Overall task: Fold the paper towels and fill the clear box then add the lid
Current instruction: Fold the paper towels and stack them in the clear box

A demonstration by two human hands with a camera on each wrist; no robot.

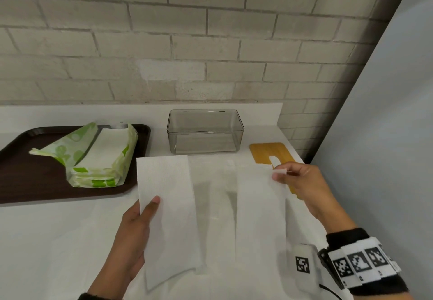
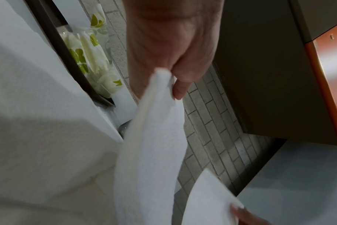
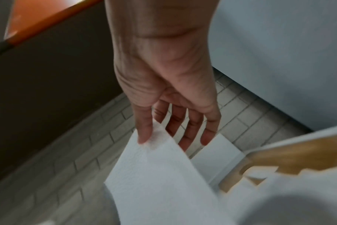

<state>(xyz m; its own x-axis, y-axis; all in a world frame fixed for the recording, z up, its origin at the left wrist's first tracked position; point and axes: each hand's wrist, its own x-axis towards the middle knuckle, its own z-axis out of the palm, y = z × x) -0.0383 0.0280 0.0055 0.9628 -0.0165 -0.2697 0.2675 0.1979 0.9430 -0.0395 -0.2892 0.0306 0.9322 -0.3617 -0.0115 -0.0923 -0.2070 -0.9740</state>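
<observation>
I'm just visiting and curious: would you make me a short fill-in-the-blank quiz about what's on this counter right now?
1. The clear box holds ____ so far.
2. The green-patterned pack of paper towels lies on a dark brown ____.
3. The left hand and right hand hold one white paper towel spread ____ them.
4. The wooden lid lies on the ____ side of the box.

Missing words: nothing; tray; between; right
</observation>
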